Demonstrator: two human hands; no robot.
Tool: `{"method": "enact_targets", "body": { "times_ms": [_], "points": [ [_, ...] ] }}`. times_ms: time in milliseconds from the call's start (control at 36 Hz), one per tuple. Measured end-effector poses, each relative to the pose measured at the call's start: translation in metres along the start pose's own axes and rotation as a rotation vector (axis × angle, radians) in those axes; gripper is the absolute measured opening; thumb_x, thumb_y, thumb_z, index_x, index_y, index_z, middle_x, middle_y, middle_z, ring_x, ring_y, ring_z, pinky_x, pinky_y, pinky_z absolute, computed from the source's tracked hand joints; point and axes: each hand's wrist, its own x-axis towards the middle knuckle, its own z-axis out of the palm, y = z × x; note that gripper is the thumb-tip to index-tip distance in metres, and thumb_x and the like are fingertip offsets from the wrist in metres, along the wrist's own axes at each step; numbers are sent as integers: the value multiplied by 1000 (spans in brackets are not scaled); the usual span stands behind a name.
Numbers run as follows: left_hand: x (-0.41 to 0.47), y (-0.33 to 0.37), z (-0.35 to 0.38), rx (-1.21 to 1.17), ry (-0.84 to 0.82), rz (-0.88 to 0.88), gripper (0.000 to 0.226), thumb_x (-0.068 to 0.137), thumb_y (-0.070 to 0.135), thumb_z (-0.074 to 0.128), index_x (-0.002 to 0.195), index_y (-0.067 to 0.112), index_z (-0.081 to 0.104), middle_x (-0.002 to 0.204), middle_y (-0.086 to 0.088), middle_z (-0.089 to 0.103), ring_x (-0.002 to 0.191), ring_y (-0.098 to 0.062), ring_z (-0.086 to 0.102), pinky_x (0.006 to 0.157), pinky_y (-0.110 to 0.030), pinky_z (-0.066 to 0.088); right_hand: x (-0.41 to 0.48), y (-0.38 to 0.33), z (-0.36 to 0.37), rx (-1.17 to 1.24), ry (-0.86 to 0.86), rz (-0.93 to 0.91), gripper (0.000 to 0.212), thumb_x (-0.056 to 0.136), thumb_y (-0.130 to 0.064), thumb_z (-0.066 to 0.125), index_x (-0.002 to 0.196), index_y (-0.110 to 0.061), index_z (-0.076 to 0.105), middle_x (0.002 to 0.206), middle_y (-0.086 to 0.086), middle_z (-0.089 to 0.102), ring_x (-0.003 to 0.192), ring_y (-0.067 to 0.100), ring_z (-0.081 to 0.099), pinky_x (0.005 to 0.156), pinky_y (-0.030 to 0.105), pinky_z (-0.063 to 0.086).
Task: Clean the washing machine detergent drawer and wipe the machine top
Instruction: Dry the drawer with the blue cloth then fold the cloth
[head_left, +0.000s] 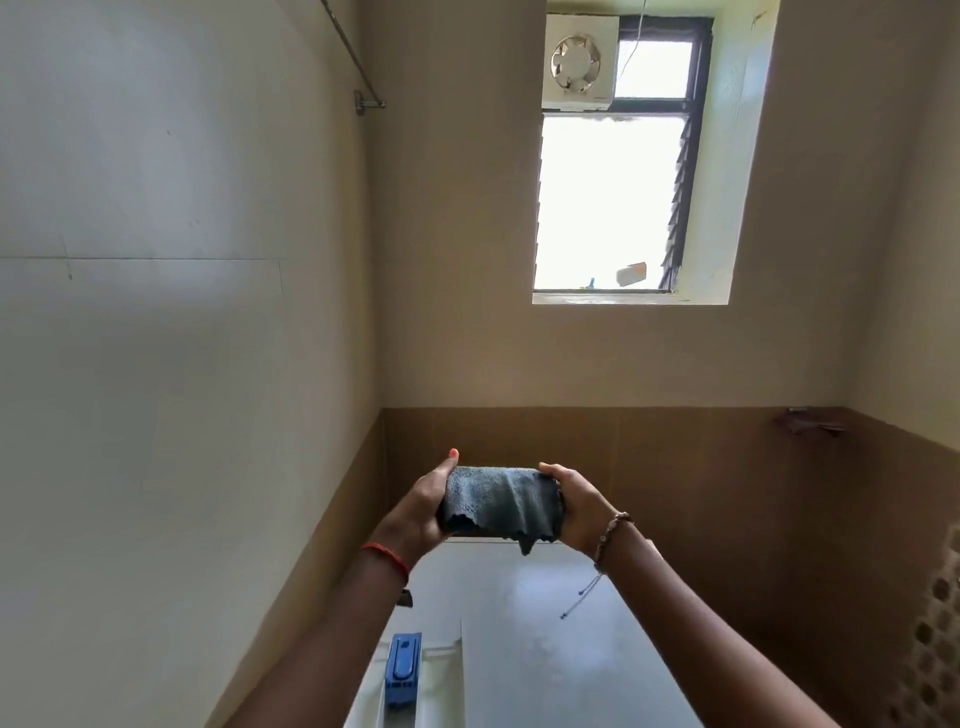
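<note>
White machine top (545, 649) stood below tan walls and a window (608, 202). Left hand (423, 506) and right hand (574, 506) gripped opposite ends of a grey, frayed cloth (498, 501).

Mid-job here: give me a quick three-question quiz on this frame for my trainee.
1. True or false: both hands hold the cloth.
2. Which part sits pulled out at the machine's front left? A) blue drawer B) red bucket C) green brush
3. Fill in: the cloth is held in the air above the machine ____.

Key:
1. True: the left hand and right hand each have a grip on one end.
2. A: the drawer is blue.
3. top.
</note>
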Motion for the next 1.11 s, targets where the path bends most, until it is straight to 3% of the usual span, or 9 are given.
{"method": "enact_targets", "body": {
  "times_ms": [111,250,361,472,667,750,917,1000,1111],
  "points": [
    [0,-2,-15,109,-20,-85,39,86,20,65,117,-4,57,101,-19,66,80,-28,67,58,-34,59,4,5,-10,7,-139,94,36,96,-29,44,90,2,59,69,16,69,57,25,69,50,30,56],
    [-2,-8,-19,179,-46,-105,30,87,-1,56,116,-8,56,98,-21,61,76,-28,64,48,-30,56,3,4,-14,-155,-180,115,13,88,-9,56,98,-3,61,80,12,70,65,21,70,58,29,57],
    [-3,-15,-17,202,-50,-115,25,88,0,55,113,-5,57,102,-22,60,82,-30,61,49,-31,57,-6,6,-19,-197,-186,155,40,81,-1,58,121,2,55,98,15,68,76,23,70,67,31,58],
    [-6,-29,-4,273,-105,-128,7,88,2,55,89,0,62,86,-17,62,71,-27,62,48,-28,54,-24,11,-39,-215,-131,142,25,87,-1,56,112,-1,59,92,12,70,77,21,70,67,29,58],
    [-2,-85,39,270,-324,-283,10,87,-3,54,93,-5,61,76,-15,71,61,-22,69,60,-32,57,-92,37,-100,-143,2,83,19,91,11,42,95,4,59,73,10,72,62,18,70,51,24,55],
    [-13,-113,71,306,-423,-335,8,90,-2,51,91,-4,59,69,-15,70,56,-23,68,52,-32,56,-134,49,-137,-129,64,55,19,92,8,40,99,3,57,74,8,73,63,15,70,55,22,55],
    [-58,-181,153,421,-701,-397,14,94,3,47,102,-3,56,72,-15,67,54,-23,66,45,-27,54,-251,74,-209,-75,212,-53,35,67,-7,75,98,4,63,83,5,73,66,11,70,60,18,55],
    [-96,-216,205,422,-828,-408,14,95,1,44,104,0,54,66,-13,65,49,-20,63,39,-23,49,-321,88,-242,7,273,-146,70,35,-13,94,96,7,63,84,10,73,73,14,71,65,21,56],
    [-144,-276,274,371,-1017,-552,16,92,1,46,104,2,57,88,-16,67,67,-21,70,60,-34,59,-423,105,-274,66,513,-196,15,83,8,54,98,9,56,78,7,73,70,12,71,68,21,57]
  ]
}}
